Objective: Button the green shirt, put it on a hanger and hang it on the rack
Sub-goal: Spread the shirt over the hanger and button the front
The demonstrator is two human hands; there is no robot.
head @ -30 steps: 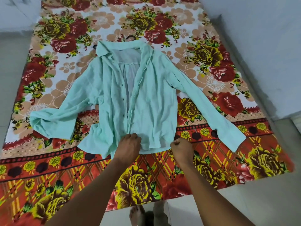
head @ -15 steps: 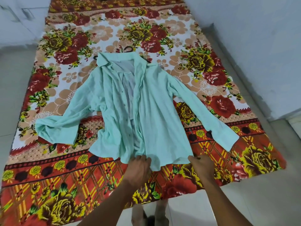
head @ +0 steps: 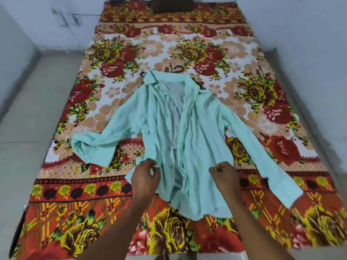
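Since a second ago your hands have slid from the hem up the green shirt [head: 199,147], spread open on the bed [head: 75,184]. Left of its placket, your left hand [head: 145,180] pinches fabric; right of it, your right hand [head: 224,178] grips cloth, closed.

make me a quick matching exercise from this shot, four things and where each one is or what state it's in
Things:
1. green shirt
2. hanger
3. left hand
4. right hand

Descriptions:
A. mostly hidden, its dark hook showing past the collar
B. at the right front panel, fingers curled
C. spread on the floral bedsheet, front unbuttoned
D. at the left front panel near the hem

Pairs: 1-C, 2-A, 3-D, 4-B
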